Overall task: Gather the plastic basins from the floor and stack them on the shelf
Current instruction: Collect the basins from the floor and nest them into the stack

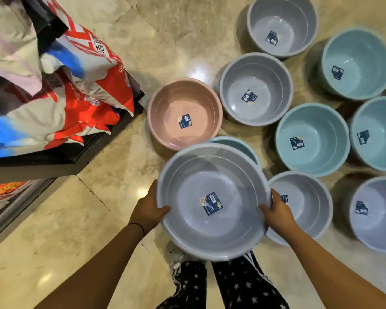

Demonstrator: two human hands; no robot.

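Basins (256, 89) crowd floor (94, 219) beside held basin (212, 201).

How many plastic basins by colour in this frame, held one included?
Grey round plastic basins: 5, at, plus the one held by left hand and right hand.
Light blue round plastic basins: 4, at.
Pink round plastic basin: 1.
Total: 10

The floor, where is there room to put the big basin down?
Bare floor lies left of the held grey basin, between it and the dark shelf. Right of the pink basin, basins crowd nearly rim to rim.
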